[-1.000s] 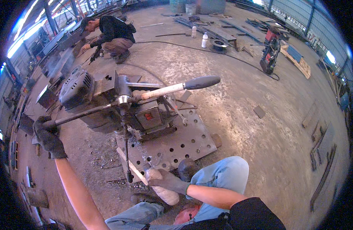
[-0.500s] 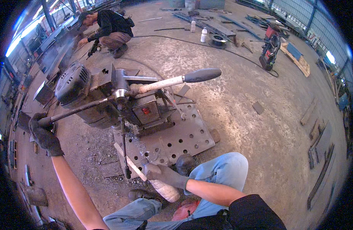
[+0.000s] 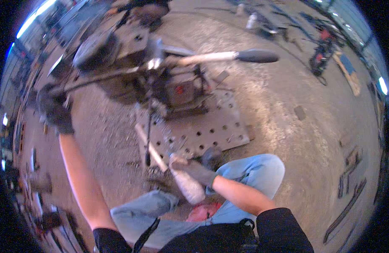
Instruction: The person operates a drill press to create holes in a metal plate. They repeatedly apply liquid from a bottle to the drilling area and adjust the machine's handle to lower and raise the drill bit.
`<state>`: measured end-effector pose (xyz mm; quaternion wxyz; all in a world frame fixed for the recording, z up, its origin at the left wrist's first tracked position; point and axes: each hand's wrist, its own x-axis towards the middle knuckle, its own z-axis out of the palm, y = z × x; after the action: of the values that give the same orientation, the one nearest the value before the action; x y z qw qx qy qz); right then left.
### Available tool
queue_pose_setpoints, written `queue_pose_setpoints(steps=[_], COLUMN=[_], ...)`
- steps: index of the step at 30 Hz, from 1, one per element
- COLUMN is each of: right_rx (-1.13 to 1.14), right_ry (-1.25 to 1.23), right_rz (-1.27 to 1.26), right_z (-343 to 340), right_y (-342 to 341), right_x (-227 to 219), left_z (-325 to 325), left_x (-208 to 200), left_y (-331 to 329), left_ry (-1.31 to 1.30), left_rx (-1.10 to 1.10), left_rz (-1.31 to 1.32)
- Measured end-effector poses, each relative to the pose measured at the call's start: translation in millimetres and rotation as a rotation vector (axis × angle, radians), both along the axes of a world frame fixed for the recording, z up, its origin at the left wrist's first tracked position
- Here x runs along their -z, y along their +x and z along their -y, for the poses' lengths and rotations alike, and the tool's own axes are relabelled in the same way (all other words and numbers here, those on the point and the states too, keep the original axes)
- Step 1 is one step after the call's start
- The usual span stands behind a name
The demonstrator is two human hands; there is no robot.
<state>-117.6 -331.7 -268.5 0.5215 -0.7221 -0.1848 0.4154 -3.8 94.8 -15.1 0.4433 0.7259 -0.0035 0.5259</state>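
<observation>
My gloved left hand is closed round the end of a dark spoke handle of a drill press, a portable type with a dark motor. Another spoke, pale with a black grip, points right; a third hangs down. The drill stands on a steel plate with rows of round holes. In front of it, my gloved right hand is closed on a whitish tapered bottle, tilted, its narrow end toward the plate. A wooden stick lies slanting beside the bottle; blur hides whether my fingers touch it.
Metal shavings cover the floor left of the plate. Past the drill, a person crouches, partly out of view. A white bottle, a black-and-red machine and a pallet stand farther back. Steel pieces lie at right.
The view has shifted and blurred, so the drill, plate and person now appear farther right or higher. Both hands keep the same holds, the left on the spoke handle and the right on the bottle.
</observation>
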Motion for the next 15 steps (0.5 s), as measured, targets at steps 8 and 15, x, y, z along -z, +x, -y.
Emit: queue_pose_setpoints(steps=[8, 15], right_rx=[0.315, 0.214], right_ry=[0.183, -0.016], right_rz=[-0.272, -0.36], right_z=[-9.2, -5.1], right_y=[-7.1, 1.4], right_x=[4.4, -13.8], left_z=[29.6, 5.6], left_x=[-10.7, -9.4], left_y=[-4.5, -10.7], left_ry=[0.083, 0.457], left_rx=[-0.077, -0.33], left_rz=[-0.033, -0.085])
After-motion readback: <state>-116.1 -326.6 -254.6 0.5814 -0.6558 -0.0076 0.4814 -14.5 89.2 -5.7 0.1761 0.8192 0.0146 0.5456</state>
